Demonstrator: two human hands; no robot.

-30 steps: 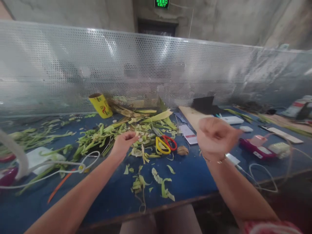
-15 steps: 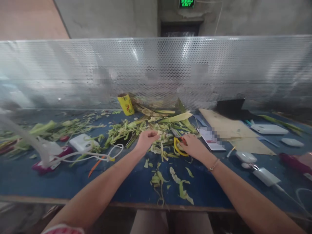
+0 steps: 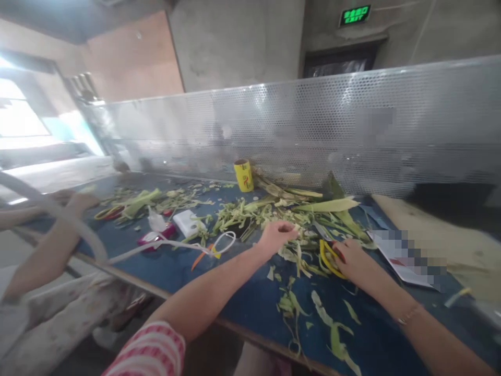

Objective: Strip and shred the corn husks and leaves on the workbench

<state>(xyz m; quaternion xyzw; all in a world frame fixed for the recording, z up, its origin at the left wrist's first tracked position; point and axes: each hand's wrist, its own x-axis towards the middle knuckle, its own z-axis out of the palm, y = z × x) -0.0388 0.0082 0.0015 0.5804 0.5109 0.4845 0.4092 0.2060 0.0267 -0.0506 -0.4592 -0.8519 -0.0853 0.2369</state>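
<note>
My right hand [image 3: 351, 261] is closed around the handles of a pair of scissors [image 3: 327, 257], which are yellow with a red-orange part. Their grey blades point away from me, toward the pile of pale green plant stalks and trimmings [image 3: 240, 211]. At the near edge of that pile, my left hand [image 3: 277, 237] is curled into a pinch, thumb against fingers. Whatever may be between its fingertips is too small to make out against the pale scraps. Loose peelings [image 3: 336, 334] lie on the blue tabletop [image 3: 242, 308] nearer to me.
Behind the pile stands a yellow roll [image 3: 243, 176], in front of a perforated metal screen [image 3: 274, 125]. Left are a white box [image 3: 189, 223], a magenta device [image 3: 156, 237] and a pale tube [image 3: 82, 230]. A co-worker's arm [image 3: 47, 256] rests farther left. A phone-like slab [image 3: 399, 261] lies right.
The view has swung left, bringing a co-worker's arms and a bright window into sight. My left hand stays pinched by the pile, and my right hand still grips the scissors.
</note>
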